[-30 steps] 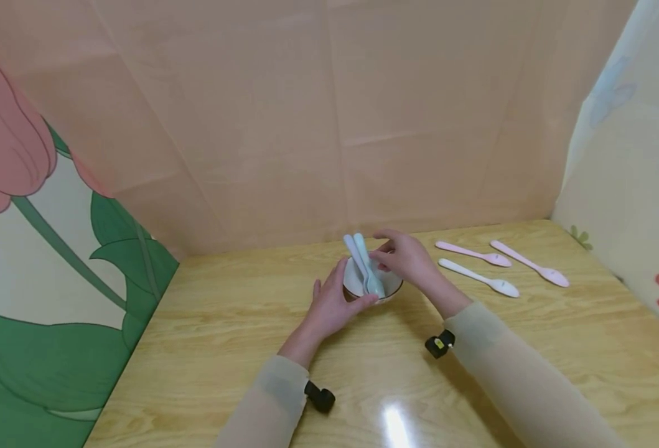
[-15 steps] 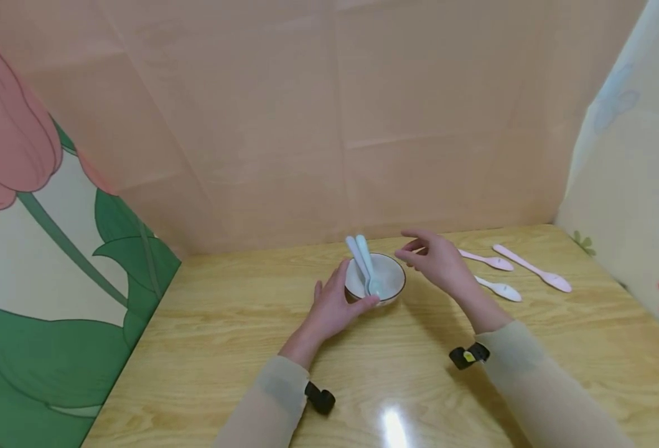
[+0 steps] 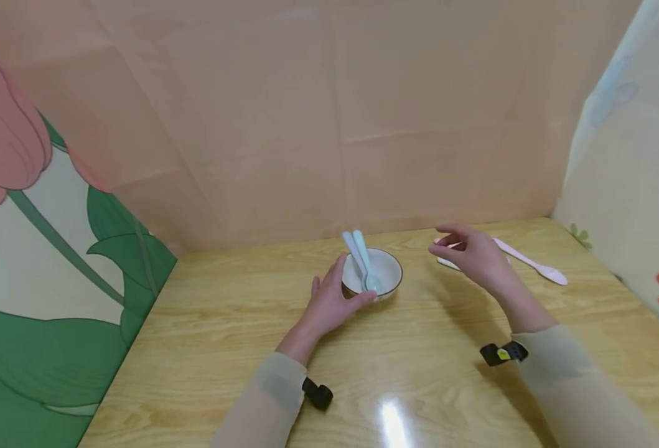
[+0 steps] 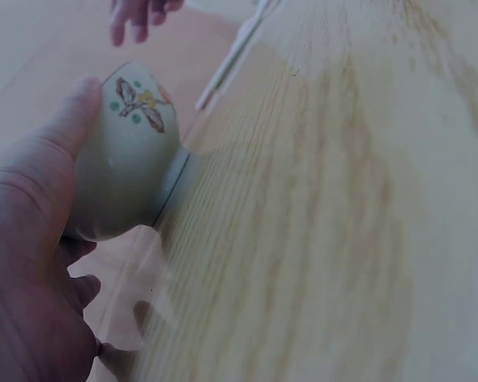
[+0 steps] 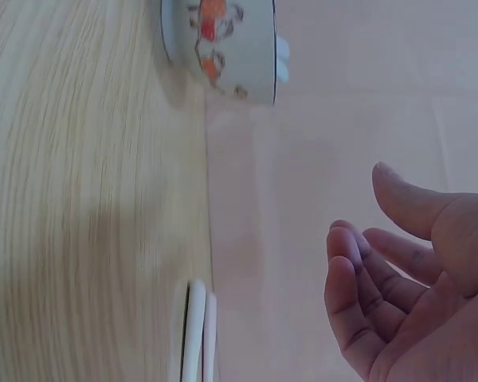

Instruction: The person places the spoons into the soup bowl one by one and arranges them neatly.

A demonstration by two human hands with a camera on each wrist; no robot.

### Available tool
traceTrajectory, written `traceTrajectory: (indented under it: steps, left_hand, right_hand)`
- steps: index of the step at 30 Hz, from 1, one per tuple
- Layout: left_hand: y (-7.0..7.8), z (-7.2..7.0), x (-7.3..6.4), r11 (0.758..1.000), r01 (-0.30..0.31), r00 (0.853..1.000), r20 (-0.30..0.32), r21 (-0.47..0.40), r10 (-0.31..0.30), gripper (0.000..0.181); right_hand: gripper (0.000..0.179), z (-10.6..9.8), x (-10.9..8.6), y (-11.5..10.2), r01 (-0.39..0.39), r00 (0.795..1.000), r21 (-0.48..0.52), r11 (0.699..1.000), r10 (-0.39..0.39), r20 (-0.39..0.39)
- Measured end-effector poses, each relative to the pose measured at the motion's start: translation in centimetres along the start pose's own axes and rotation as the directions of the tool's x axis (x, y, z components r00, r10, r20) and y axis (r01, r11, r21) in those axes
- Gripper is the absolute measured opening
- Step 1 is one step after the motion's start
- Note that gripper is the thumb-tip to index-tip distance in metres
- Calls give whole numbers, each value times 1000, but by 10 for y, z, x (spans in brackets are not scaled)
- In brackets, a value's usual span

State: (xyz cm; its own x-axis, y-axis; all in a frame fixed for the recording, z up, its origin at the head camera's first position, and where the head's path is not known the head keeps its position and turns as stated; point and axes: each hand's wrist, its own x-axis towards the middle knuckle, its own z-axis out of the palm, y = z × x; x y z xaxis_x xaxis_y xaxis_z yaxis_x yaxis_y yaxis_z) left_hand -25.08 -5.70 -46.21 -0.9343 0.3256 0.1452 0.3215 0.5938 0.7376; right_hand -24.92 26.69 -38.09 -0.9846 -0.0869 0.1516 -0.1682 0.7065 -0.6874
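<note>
My left hand (image 3: 331,305) grips a small white bowl (image 3: 387,270) with a dark rim, thumb at the near edge and fingers round its left side. Painted leaves and flowers show on the bowl's outside in both wrist views. Two spoons lean in it, a pale blue-green one (image 3: 373,284) and a pale lavender one (image 3: 353,244), handles sticking up over the far rim. To the right, my right hand (image 3: 477,255) hovers with loosely bent fingers and nothing in them. Beneath it in the head view, a white spoon (image 3: 448,264) and a pink spoon (image 5: 210,338) are partly hidden.
Another pink spoon (image 3: 531,261) lies farther right on the wooden table (image 3: 223,336). A peach cloth backdrop (image 3: 251,124) stands along the table's back edge. Printed panels rise at the left and right sides.
My right hand has left the bowl and moved right, now over the spoons on the table. The two spoons stay leaning in the bowl, and my left hand keeps its hold.
</note>
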Motion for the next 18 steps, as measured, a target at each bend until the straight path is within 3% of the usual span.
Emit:
traceTrajectory:
  steps: [12,18]
  left_hand:
    - [-1,0,2,1000,-3,1000,-1,9,3,106]
    - [-2,1,1,1000,4,1000,-4,23,-4,107]
  right_hand:
    - [69,-19,-6,30,-34,999,-50,998,36,38]
    - [68,-24,-5,41,-42,996,-17,999,44,80]
